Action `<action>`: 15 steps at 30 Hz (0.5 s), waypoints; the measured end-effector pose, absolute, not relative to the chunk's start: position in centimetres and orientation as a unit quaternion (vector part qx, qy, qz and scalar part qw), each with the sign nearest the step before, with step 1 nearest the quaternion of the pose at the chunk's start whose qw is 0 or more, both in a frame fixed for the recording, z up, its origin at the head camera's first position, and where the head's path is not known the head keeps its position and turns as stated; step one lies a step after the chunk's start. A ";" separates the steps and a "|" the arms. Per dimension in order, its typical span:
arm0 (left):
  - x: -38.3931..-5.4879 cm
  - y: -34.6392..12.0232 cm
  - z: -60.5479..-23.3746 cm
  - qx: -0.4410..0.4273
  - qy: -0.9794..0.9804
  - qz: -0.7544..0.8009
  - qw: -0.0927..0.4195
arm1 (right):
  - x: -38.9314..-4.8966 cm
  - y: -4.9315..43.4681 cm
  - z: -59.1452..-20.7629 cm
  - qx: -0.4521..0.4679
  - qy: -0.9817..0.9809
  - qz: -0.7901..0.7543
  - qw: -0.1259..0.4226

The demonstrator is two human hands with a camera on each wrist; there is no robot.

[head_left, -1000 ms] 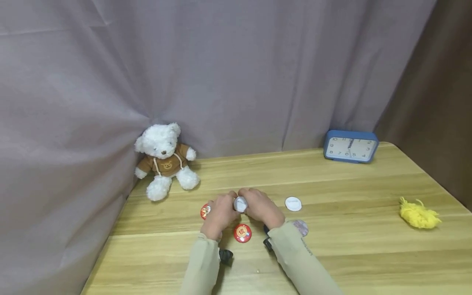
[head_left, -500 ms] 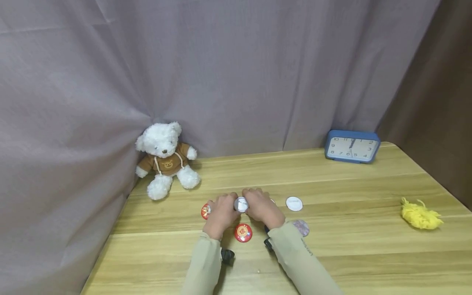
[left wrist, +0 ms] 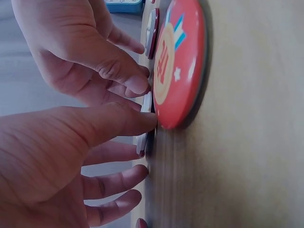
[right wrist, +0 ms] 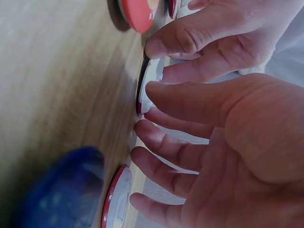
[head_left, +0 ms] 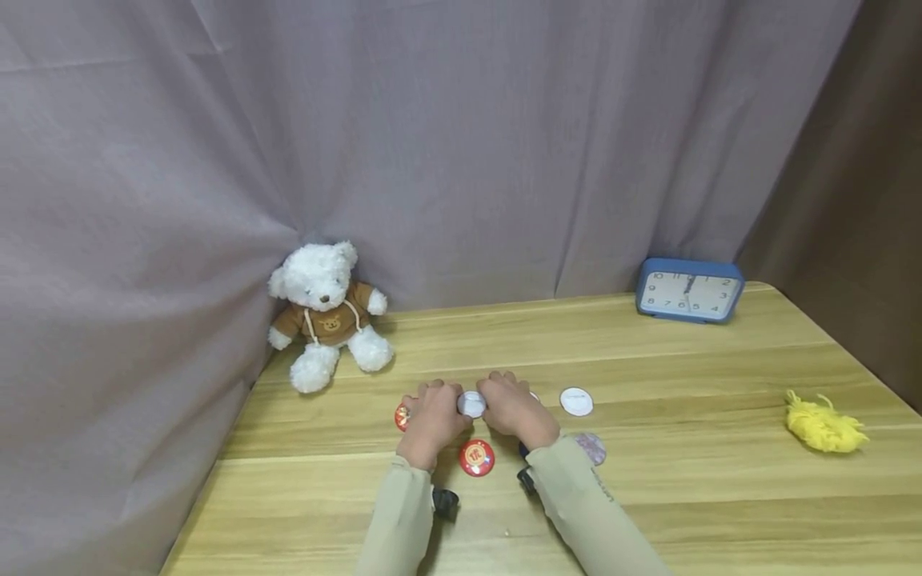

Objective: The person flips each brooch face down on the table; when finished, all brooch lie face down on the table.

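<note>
Through the head camera I see a grey-mauve curtain (head_left: 432, 160) hanging behind a wood-grained table (head_left: 691, 512). At the table's far left corner I have a white teddy bear (head_left: 322, 312) in a brown hoodie, and towards the far right a blue clock (head_left: 690, 291). Next in size are the two hands. I read the left hand (head_left: 435, 414) as drawn together at thumb and forefinger, pinching one side of a pale disc (head_left: 471, 405), its other fingers loosely spread. The right hand (head_left: 515, 410) pinches the opposite side in much the same way. Well off to the right lies a tuft of yellow yarn (head_left: 824, 424).

The pale disc sits between the hands, just beyond a glossy red badge (head_left: 477, 458). From above I get its round, silvery-white face; I cannot tell whether its underside touches the wood.

The wrist cameras give me its thin edge instead: whitish, dark underneath, with a trace of red at one end. The left one shows a white star and a ribbon on the red badge, too small for me from above. The right one shows a blue round piece (right wrist: 66, 190) and a red-rimmed white disc (right wrist: 118, 199), both mostly covered in the head view.
</note>
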State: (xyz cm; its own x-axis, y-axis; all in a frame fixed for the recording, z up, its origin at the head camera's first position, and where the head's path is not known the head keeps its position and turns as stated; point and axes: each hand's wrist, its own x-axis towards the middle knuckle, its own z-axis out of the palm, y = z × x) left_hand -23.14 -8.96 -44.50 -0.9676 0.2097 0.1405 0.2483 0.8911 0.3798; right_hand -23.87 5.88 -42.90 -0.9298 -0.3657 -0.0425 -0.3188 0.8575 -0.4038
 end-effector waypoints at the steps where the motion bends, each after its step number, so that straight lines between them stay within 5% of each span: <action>1: -23.1 -9.0 -44.5 -0.117 -0.971 -0.202 0.044 | -23.8 5.8 -42.9 -0.178 0.962 -0.199 0.061; 15: -23.1 -9.5 -44.6 -0.128 -0.968 -0.213 0.022 | -23.8 5.5 -43.1 -0.209 0.959 -0.192 0.023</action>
